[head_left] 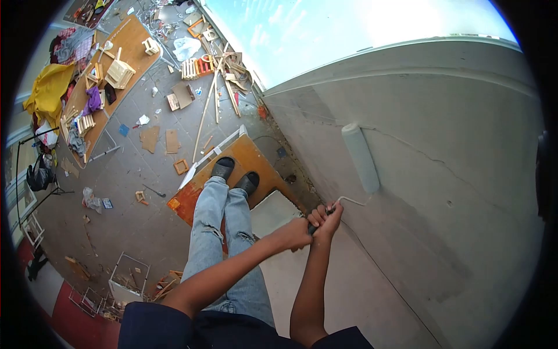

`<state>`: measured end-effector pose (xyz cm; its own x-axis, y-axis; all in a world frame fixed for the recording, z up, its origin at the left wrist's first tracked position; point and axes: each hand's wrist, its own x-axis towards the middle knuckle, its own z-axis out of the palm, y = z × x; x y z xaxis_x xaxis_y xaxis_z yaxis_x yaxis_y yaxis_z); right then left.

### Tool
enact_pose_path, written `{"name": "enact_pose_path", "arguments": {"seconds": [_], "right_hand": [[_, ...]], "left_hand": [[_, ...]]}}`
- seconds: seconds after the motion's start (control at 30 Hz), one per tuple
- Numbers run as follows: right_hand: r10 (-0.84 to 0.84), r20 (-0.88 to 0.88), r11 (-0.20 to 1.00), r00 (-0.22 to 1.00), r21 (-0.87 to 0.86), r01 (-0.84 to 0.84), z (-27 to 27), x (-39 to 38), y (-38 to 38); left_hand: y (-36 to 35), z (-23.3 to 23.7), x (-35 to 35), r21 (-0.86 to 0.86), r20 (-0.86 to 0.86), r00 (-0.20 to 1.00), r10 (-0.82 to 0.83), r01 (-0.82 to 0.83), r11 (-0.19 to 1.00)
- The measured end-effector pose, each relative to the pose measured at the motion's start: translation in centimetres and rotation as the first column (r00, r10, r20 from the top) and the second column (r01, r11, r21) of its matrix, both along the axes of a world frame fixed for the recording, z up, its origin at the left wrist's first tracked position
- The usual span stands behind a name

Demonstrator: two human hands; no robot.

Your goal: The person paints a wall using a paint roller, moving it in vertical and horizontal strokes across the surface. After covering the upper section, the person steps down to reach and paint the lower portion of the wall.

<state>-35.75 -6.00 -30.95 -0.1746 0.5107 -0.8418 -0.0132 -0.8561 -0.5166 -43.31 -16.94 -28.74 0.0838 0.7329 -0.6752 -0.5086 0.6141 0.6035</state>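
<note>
A paint roller with a pale sleeve (361,158) lies against the grey wall (418,192), its bent wire frame running down to a dark handle. My right hand (326,220) is closed round the handle near the wire. Just left of it, my left hand (294,234) grips the handle's lower end. Both hands are close together in front of the wall. A darker patch shows on the wall below the roller, and a thin crack runs to its right.
My feet stand on an orange-brown board (264,166), beside a pale tray-like surface (276,214). Wood strips (210,110), cardboard (150,138) and scraps litter the floor. A wooden table (132,43) with small wooden pieces stands upper left, near a black tripod stand (19,180).
</note>
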Motion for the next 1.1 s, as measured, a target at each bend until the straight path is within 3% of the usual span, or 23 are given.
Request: {"name": "enact_pose_path", "arguments": {"seconds": [0.2, 0.37, 0.5, 0.6, 0.67, 0.8, 0.93, 1.1], "right_hand": [[0.017, 0.009, 0.999, 1.000, -0.046, -0.017, -7.2, -0.1, 0.6], [0.007, -0.016, 0.996, 1.000, -0.086, -0.008, -9.7, 0.7, 1.0], [0.045, -0.017, 0.998, 0.999, -0.049, -0.046, -6.7, 0.9, 0.8], [0.091, -0.018, 0.996, 0.996, 0.018, -0.091, -1.2, 1.2, 0.1], [0.039, -0.042, 0.999, 0.998, 0.025, -0.038, 2.5, 1.6, -0.1], [0.087, -0.036, 0.994, 0.996, 0.065, -0.084, 6.8, 1.3, -0.4], [0.095, 0.033, 0.994, 0.995, 0.057, -0.096, 4.7, 0.8, 0.0], [0.077, 0.071, 0.997, 0.994, 0.002, -0.077, -3.7, 0.1, 0.9]], "left_hand": [[0.5, -7.2, 0.2, 0.032, -0.062, 0.998, -0.010, 0.012, 0.999], [0.3, -9.5, 0.7, 0.015, -0.066, 0.998, -0.022, 0.023, 1.000], [-0.3, -6.9, 0.9, 0.049, -0.013, 1.000, -0.001, 0.002, 0.999], [-1.2, -1.8, 0.8, 0.071, -0.049, 0.998, 0.037, -0.034, 0.997], [-1.3, 1.0, 2.0, 0.118, -0.206, 0.976, 0.076, -0.052, 0.992], [-1.7, 5.3, 0.9, 0.156, -0.180, 0.979, 0.094, -0.066, 0.986], [-1.4, 4.2, -0.2, 0.092, -0.047, 0.997, 0.056, -0.052, 0.994], [-1.0, -1.9, -1.2, 0.025, -0.016, 0.995, 0.101, -0.100, 0.995]]}}
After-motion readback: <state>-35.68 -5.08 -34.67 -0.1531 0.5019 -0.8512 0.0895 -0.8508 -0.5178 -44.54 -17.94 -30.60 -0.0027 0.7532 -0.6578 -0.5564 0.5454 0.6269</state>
